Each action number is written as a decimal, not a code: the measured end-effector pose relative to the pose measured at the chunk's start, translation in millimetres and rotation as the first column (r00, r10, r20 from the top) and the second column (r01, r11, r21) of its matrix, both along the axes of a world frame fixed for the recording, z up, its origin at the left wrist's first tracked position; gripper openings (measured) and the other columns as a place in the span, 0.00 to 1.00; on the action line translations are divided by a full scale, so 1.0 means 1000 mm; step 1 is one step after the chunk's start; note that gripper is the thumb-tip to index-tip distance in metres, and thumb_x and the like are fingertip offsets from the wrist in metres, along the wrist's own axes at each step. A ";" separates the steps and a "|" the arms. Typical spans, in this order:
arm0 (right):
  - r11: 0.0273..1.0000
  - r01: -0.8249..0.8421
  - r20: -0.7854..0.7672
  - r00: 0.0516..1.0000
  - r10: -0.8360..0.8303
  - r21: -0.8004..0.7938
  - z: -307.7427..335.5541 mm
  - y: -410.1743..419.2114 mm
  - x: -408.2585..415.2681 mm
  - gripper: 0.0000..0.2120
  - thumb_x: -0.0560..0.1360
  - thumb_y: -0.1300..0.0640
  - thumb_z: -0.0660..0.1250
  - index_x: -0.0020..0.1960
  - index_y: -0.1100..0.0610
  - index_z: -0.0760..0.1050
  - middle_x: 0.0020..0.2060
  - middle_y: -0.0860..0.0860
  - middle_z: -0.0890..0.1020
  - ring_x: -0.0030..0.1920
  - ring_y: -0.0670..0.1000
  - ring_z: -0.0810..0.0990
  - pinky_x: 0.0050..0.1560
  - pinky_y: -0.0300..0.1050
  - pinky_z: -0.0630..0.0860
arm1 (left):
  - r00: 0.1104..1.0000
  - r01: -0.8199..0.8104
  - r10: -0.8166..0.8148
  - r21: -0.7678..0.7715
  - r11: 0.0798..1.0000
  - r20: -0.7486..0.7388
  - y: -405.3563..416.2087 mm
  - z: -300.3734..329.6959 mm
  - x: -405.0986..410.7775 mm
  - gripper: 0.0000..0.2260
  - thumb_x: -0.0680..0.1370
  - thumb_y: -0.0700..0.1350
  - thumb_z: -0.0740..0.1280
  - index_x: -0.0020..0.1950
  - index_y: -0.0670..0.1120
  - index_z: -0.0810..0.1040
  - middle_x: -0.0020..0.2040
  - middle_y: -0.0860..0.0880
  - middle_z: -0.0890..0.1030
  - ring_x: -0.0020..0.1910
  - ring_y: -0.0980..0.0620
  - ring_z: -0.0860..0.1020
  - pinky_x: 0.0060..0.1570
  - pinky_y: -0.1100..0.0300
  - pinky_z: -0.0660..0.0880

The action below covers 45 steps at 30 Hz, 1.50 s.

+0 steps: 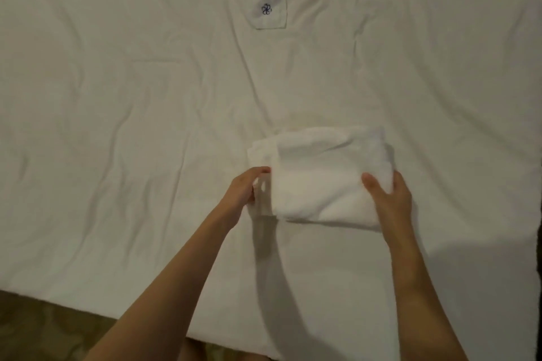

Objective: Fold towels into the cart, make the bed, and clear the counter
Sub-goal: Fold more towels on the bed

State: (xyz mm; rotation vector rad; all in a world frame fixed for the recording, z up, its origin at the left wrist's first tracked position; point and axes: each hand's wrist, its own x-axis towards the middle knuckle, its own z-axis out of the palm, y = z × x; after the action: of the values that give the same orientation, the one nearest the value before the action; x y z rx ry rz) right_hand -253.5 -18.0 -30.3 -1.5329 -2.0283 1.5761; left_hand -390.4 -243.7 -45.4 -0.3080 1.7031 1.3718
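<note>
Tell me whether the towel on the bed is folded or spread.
Folded: the towel is a compact stack of layers on the bed sheet, gripped by the left hand and right hand.

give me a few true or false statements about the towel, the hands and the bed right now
1. Both hands hold the folded towel. True: the left hand grips its left edge and the right hand its right.
2. The towel lies spread out flat. False: it is folded into a thick bundle.
3. The towel is over the white sheet. True.
4. The small cloth with a blue emblem lies under the towel. False: it lies apart, farther up the bed.
5. A cart stands beside the towel. False: none is in view.
</note>
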 end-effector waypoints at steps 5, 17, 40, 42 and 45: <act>0.980 0.172 -0.033 0.984 -0.176 -0.097 -0.021 0.011 0.037 0.19 0.74 0.58 0.70 0.64 0.60 0.72 0.57 0.55 0.78 0.52 0.51 0.77 0.41 0.27 0.74 | 0.966 0.183 -0.192 -0.068 0.981 -0.170 0.037 -0.008 0.013 0.12 0.77 0.36 0.62 0.55 0.49 0.80 0.43 0.47 0.79 0.34 0.54 0.72 0.29 0.66 0.68; 0.975 0.205 0.107 0.971 -0.213 0.080 -0.040 0.020 0.058 0.38 0.68 0.58 0.76 0.71 0.61 0.61 0.67 0.60 0.68 0.66 0.58 0.68 0.67 0.48 0.66 | 0.924 0.029 -0.050 -0.062 0.998 -0.379 0.005 -0.018 -0.009 0.20 0.72 0.27 0.61 0.50 0.51 0.79 0.56 0.49 0.78 0.39 0.57 0.74 0.35 0.72 0.69; 0.710 -0.552 0.207 0.830 0.517 0.437 -0.039 -0.030 -0.245 0.21 0.78 0.57 0.64 0.69 0.59 0.68 0.71 0.56 0.66 0.72 0.57 0.63 0.73 0.52 0.52 | 0.714 0.178 -0.592 -0.721 0.669 -0.374 -0.015 -0.026 -0.220 0.37 0.76 0.48 0.69 0.77 0.60 0.49 0.78 0.44 0.49 0.76 0.39 0.50 0.70 0.38 0.54; 0.705 -0.565 0.173 0.817 0.550 0.429 -0.043 -0.029 -0.284 0.21 0.77 0.59 0.64 0.69 0.60 0.68 0.71 0.58 0.67 0.71 0.58 0.64 0.72 0.52 0.58 | 0.742 0.253 -0.622 -0.754 0.606 -0.251 -0.009 -0.027 -0.246 0.37 0.77 0.50 0.68 0.76 0.63 0.46 0.78 0.45 0.41 0.76 0.36 0.44 0.69 0.33 0.48; 0.747 -0.559 0.121 0.822 0.556 0.359 -0.046 -0.023 -0.332 0.22 0.78 0.59 0.64 0.71 0.59 0.66 0.72 0.57 0.64 0.71 0.56 0.62 0.70 0.44 0.58 | 0.754 0.307 -0.628 -0.740 0.598 -0.195 0.000 -0.037 -0.261 0.37 0.77 0.48 0.68 0.76 0.63 0.47 0.77 0.43 0.38 0.74 0.32 0.41 0.68 0.30 0.46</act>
State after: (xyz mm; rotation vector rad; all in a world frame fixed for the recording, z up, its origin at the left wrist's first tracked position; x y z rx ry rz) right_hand -585.3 -41.3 -76.8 -0.8215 -2.7665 1.1904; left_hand -651.3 -243.5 -82.1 0.1085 2.4181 0.3647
